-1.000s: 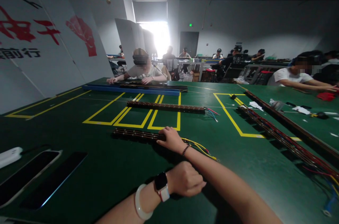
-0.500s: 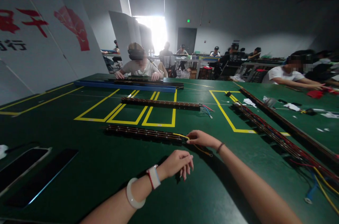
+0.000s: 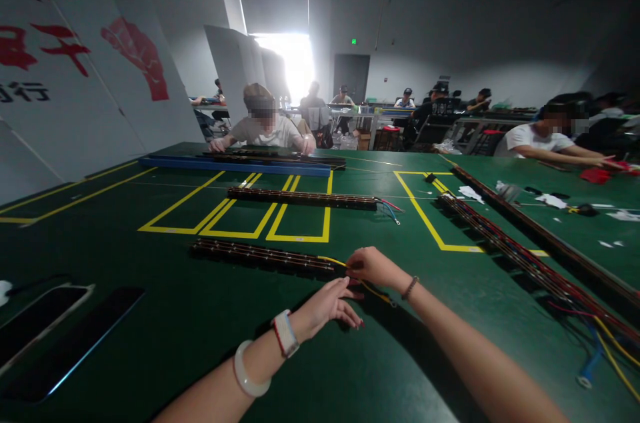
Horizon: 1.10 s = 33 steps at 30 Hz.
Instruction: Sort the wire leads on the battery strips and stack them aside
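A long dark strip [image 3: 260,256] with rows of small parts lies across the green table [image 3: 165,316] in front of me. Yellow wires [image 3: 373,289] trail from its right end. My right hand [image 3: 373,266] rests at that end, fingers curled around the wires where they leave the strip. My left hand [image 3: 327,303] hovers just in front of it, fingers stretched out and slightly spread, holding nothing; it wears a watch and a pale bangle.
A second strip [image 3: 300,197] with red and blue wires lies farther back over yellow floor-tape boxes [image 3: 235,223]. Long wired strips [image 3: 525,256] run along the right. Two phones [image 3: 55,336] lie at the left. A person [image 3: 263,126] works opposite; others sit at the right and behind.
My right hand slid from the middle of the strip to its right end at the wires. My left hand uncurled from a fist and moved forward toward the strip's end.
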{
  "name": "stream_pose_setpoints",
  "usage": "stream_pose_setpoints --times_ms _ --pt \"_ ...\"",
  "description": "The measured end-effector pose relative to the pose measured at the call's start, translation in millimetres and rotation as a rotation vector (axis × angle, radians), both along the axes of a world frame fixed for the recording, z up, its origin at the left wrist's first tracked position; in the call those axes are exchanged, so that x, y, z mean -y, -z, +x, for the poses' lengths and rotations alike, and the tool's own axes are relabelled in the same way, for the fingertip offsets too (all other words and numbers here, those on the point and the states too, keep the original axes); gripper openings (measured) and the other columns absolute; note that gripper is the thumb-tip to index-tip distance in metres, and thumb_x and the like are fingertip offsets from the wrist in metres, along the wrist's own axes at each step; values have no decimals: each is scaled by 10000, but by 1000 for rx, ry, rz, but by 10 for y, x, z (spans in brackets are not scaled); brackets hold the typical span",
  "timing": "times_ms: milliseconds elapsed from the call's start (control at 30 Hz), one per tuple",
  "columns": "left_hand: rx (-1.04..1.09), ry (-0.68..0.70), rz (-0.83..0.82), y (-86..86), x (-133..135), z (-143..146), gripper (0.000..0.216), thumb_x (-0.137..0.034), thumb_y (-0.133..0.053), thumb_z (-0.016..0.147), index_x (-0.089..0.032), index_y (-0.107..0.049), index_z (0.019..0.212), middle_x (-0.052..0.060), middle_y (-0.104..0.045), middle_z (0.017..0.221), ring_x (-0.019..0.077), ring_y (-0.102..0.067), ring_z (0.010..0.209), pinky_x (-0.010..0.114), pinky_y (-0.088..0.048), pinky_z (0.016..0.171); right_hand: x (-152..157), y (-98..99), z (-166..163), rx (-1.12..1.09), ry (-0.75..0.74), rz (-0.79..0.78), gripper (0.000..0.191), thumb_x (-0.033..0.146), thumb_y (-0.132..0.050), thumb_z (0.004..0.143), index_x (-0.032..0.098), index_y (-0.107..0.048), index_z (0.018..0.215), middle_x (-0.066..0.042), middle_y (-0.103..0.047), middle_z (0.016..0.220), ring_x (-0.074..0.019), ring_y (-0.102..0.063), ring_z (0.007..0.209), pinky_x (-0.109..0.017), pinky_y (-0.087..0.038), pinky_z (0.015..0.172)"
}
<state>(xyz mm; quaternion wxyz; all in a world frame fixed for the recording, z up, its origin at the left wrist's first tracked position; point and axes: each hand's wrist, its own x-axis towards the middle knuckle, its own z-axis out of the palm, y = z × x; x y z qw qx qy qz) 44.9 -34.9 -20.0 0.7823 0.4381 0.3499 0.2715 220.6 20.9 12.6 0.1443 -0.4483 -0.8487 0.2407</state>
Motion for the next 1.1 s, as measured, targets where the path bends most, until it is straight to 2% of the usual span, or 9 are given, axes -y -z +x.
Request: stream_pose_setpoints --times_ms 133,233,333,500,733,900,1000,1100 --pt "33 -61 -64 12 -15 17 394 -452 -276 968 -119 -449 1088 122 -650 954 114 -639 592 246 -478 567 150 -4 -201 160 -21 242 143 194 -581 814 160 -686 723 -38 -628 708 -134 -525 628 -249 -361 592" --pt "56 -110 -103 38 -35 29 373 -395 -220 986 -122 -466 1051 95 -652 918 94 -611 529 205 -404 465 223 4 -289 283 -32 336 163 278 -616 830 160 -675 733 -57 -626 744 -160 -546 677 -273 -384 648" --pt "74 -143 -109 61 -45 36 324 -367 -248 983 -133 -469 1021 81 -651 899 98 -604 499 194 -335 394 266 -37 -295 337 -53 333 172 305 -602 855 165 -680 794 -63 -630 791 -162 -561 719 -272 -396 688" --pt "109 -148 -83 74 -44 27 255 -366 -325 966 -152 -450 1026 62 -652 828 115 -621 528 182 -328 386 317 -181 -206 342 -82 282 208 366 -570 880 204 -688 938 -57 -643 836 -167 -580 762 -261 -415 689" --pt "80 -142 -37 112 -47 32 267 -395 -456 913 -170 -442 1056 61 -659 884 121 -643 550 178 -325 384 388 -258 -254 455 28 185 209 277 -528 893 167 -701 853 -76 -673 821 -168 -620 690 -244 -411 595" --pt "48 -131 -36 73 -36 27 258 -393 -453 911 -174 -434 1046 88 -657 973 125 -653 552 178 -321 372 359 -247 -236 491 58 248 247 251 -479 910 156 -697 841 -96 -677 807 -185 -630 697 -257 -416 605" --pt "22 -93 -58 8 -19 17 219 -366 -410 936 -177 -415 1046 97 -648 990 116 -660 572 161 -319 376 261 -206 -168 420 109 313 206 208 -498 895 187 -690 966 -82 -681 871 -185 -629 761 -260 -419 654" --pt "3 -58 -58 -55 -1 7 202 -366 -400 945 -178 -409 1020 93 -639 978 109 -662 594 149 -313 386 127 -95 -96 331 146 386 257 189 -474 915 237 -671 1073 -61 -683 918 -178 -613 828 -267 -408 717"
